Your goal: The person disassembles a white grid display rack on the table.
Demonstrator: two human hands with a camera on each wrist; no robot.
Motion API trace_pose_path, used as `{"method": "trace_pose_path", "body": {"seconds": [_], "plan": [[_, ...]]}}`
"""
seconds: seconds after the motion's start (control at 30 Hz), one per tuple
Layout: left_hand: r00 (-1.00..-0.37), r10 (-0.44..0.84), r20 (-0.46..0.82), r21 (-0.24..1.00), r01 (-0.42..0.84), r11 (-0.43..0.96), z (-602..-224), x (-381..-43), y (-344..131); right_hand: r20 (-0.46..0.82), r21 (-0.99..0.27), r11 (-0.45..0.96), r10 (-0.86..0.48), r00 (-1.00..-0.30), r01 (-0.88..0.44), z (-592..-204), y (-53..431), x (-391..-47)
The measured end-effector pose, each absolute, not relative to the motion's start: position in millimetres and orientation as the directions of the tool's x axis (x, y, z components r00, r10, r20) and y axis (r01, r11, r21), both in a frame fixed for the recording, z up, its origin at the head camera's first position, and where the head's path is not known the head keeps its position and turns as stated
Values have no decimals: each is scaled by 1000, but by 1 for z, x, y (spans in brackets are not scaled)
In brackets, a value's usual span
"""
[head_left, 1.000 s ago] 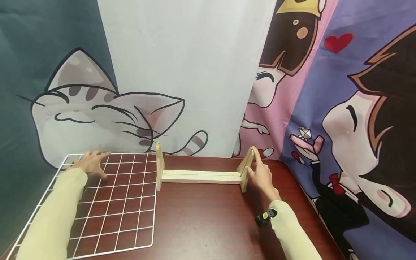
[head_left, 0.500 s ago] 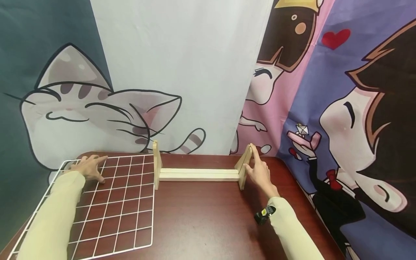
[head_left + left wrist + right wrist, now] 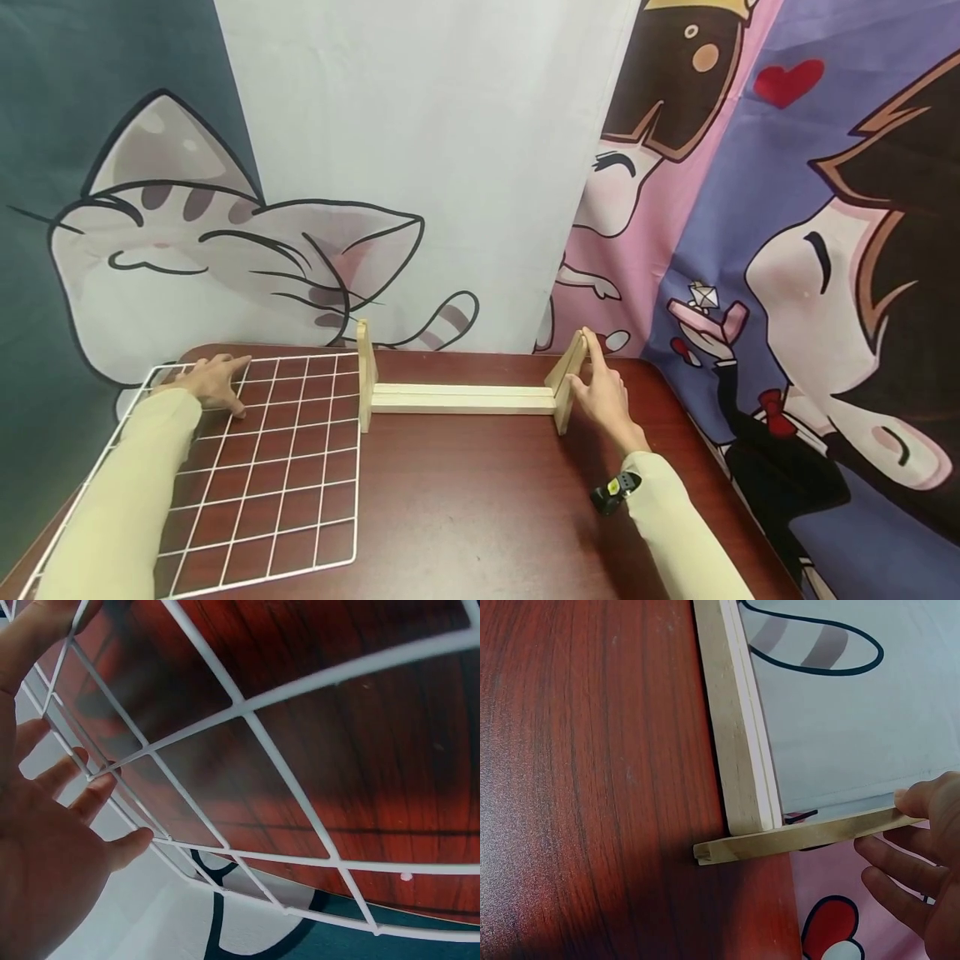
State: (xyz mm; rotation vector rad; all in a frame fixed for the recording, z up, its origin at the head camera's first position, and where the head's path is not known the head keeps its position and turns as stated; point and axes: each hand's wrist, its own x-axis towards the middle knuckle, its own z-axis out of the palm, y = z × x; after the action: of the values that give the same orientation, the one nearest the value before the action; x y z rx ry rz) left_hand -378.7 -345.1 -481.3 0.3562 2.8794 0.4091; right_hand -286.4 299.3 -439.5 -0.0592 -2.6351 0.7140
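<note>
A white wire grid panel [image 3: 300, 467] covers the left part of the brown table in the head view. My left hand [image 3: 206, 383] is over its far left part with thumb and fingers spread; in the left wrist view the fingertips [image 3: 139, 844] touch its wires. Right of the panel, a wooden stand [image 3: 465, 400] stands upright, two tapered side pieces joined by a long crossbar. My right hand [image 3: 603, 400] pinches its right side piece [image 3: 802, 838] near the top, one fingertip on the inner face and other fingers on the outer side.
A printed fabric backdrop [image 3: 427, 150] with a cat and cartoon figures hangs behind and to the right. The table's [image 3: 450, 517] far edge runs just behind the stand. A black device [image 3: 617, 492] is strapped to the right wrist.
The panel's far edge has shifted slightly downward relative to the stand, with the left hand on it. The right hand and the stand stay together. The head view shifts a little.
</note>
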Motion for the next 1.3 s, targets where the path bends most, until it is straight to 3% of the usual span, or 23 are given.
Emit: {"method": "trace_pose_path", "body": {"seconds": [1.0,1.3], "plan": [[-936,301,-184,406,206,890,-475,-395,-329,389,-475,878,151,-909,-57,-427,301,-290],[-942,243,-230,346,154,925,-473,-392,-326,395,-466,882,141,-908,-66,-425,303,-291]]}}
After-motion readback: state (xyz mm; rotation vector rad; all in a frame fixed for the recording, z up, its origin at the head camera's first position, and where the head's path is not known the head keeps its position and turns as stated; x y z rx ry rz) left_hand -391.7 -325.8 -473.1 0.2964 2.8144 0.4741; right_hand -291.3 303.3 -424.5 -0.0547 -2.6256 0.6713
